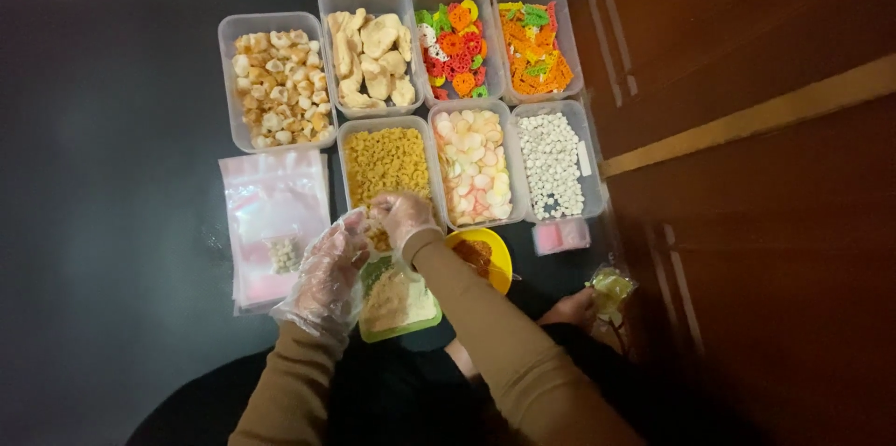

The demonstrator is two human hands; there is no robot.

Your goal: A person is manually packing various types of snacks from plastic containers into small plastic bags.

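Our gloved left hand (327, 273) holds a clear pouch (397, 301) open while our right hand (401, 216) pinches yellow macaroni crackers (385, 161) over it; pieces could spill onto the black mat (112, 222) (the mouth looks narrow). Flat pink-tinted bags (271, 222) lie left, beside the tubs.

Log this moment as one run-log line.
left hand: gloved, holds packet | right hand: gloved, at yellow macaroni tub, over packet | beside: stack of clear bags, yellow bowl
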